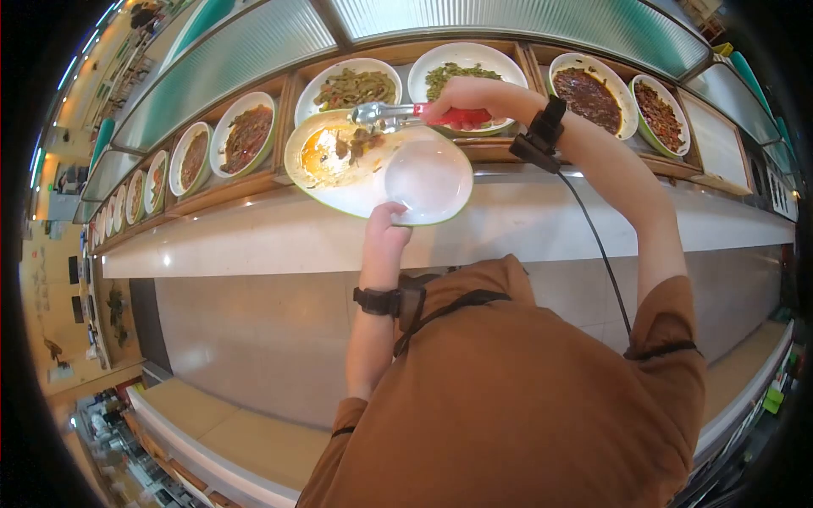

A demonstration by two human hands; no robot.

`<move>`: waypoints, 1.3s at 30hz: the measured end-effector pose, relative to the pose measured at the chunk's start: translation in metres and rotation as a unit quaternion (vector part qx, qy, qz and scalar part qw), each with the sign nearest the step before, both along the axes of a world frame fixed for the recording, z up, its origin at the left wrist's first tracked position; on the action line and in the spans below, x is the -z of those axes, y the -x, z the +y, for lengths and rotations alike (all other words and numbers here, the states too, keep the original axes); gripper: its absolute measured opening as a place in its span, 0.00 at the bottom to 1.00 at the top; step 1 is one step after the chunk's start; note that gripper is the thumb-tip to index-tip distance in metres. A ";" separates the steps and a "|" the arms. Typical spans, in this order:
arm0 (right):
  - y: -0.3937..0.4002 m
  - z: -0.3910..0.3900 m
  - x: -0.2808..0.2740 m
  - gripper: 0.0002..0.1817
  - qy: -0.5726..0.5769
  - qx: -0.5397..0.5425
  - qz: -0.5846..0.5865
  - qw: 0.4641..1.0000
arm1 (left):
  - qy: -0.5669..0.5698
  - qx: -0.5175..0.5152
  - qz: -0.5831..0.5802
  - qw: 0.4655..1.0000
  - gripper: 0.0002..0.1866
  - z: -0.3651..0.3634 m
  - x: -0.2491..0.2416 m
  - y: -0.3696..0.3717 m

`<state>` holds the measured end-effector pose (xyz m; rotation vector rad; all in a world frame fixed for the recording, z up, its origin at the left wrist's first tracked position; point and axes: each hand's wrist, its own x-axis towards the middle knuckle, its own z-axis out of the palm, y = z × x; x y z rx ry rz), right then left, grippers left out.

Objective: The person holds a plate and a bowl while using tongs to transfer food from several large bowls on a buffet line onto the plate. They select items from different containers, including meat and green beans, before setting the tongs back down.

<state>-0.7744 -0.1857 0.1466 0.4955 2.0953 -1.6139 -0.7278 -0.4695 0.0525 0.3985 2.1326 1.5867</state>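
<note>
The plate point(356, 190) sits out over the table point(525, 220), left hand point(385, 229) under its near edge. Right hand point(461, 102) brings the tongs point(389, 113) in from the right, tips over the plate's far side. Behind it, dishes of food point(351, 85) run in a row, left to right.

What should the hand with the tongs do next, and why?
Probably open the tongs and let the food drop. The right hand holds them by the red handle, tips right over the plate that the left hand grips by its rim. A bit of greens already lies there beside orange sauce, so the tips seem well placed.
</note>
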 end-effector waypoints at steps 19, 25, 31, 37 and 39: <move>-0.039 0.095 0.045 0.11 0.083 0.149 -0.163 0.972 | 0.004 0.002 -0.013 1.000 0.20 0.001 0.000 0.000; -0.040 0.099 0.055 0.10 0.090 0.119 -0.122 0.981 | 0.007 -0.002 -0.032 0.999 0.20 0.000 -0.002 -0.001; -0.052 0.099 0.030 0.09 0.039 0.122 -0.104 0.986 | -0.001 -0.004 -0.031 1.000 0.21 0.000 -0.003 -0.002; -0.054 0.108 0.041 0.11 0.062 0.148 -0.110 0.981 | 0.013 0.006 -0.037 0.999 0.20 0.003 -0.014 -0.003; -0.057 0.104 0.035 0.11 0.043 0.171 -0.119 0.977 | 0.004 0.006 -0.034 0.999 0.20 0.004 -0.015 -0.003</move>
